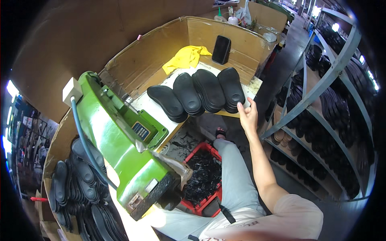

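Several stacks of black shoe soles (pixel 210 90) stand side by side on the white work table (pixel 140 105). My right hand (pixel 249 116) is at the heel end of the rightmost sole stack (pixel 232 89). Thumb and forefinger are stretched out and apart, with nothing between them. The thumb tip is right by the stack's edge; whether it touches cannot be told. My left hand is out of sight. Left of the stacks is a green machine (pixel 116 132) with a grey cable, its dark head low toward my lap.
A yellow cloth (pixel 186 58) and a black phone (pixel 221 50) lie by the cardboard wall (pixel 157 42). Black scraps fill a red crate (pixel 219 193) below the table. More black soles (pixel 82 168) are heaped at left. A metal rack (pixel 309 94) with soles stands at right.
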Action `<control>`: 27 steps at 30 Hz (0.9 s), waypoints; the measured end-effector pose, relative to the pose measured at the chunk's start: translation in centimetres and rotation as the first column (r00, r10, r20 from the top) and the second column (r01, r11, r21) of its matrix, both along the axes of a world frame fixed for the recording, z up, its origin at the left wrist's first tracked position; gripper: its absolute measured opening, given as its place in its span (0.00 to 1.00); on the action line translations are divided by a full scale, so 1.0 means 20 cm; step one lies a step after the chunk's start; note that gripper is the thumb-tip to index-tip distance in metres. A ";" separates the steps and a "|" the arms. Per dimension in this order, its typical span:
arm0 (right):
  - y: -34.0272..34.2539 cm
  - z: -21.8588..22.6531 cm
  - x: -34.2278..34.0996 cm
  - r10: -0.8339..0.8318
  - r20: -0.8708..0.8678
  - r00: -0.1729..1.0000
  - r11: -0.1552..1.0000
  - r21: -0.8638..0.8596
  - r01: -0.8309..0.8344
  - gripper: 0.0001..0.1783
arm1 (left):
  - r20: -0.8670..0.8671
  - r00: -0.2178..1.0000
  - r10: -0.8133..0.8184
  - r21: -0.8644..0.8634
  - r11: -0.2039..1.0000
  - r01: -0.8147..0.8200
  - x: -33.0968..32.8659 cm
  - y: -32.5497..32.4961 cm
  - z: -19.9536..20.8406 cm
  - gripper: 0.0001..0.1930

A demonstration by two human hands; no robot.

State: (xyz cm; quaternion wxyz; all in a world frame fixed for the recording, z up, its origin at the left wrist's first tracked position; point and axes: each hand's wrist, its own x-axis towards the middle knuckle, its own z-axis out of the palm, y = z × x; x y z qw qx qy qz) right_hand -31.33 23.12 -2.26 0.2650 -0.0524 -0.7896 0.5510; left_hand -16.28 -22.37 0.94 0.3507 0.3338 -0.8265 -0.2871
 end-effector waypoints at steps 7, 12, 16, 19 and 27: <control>0.07 -0.18 0.30 0.188 0.084 0.979 0.982 -0.040 -0.185 0.19 | -0.399 0.907 -0.131 0.218 0.948 0.232 0.18 -0.03 0.16 0.11; -0.09 -0.32 0.59 0.432 0.311 0.846 0.902 -0.134 -0.411 0.11 | -0.432 0.899 0.063 0.412 0.901 0.135 0.59 0.10 0.19 0.13; -0.33 -0.32 0.93 0.750 0.504 0.428 0.645 -0.415 -0.642 0.11 | -0.504 0.824 0.258 0.352 0.933 -0.077 1.03 0.46 0.12 0.14; -0.52 -0.28 1.13 0.952 0.277 0.133 0.299 -0.742 -0.600 0.32 | -0.566 0.757 0.326 0.425 0.902 -0.071 1.16 0.66 0.09 0.14; -0.36 -0.30 1.25 0.994 0.109 -0.009 0.090 -0.857 -0.507 0.23 | -0.574 0.808 0.134 0.726 0.540 0.426 0.98 1.04 0.01 0.12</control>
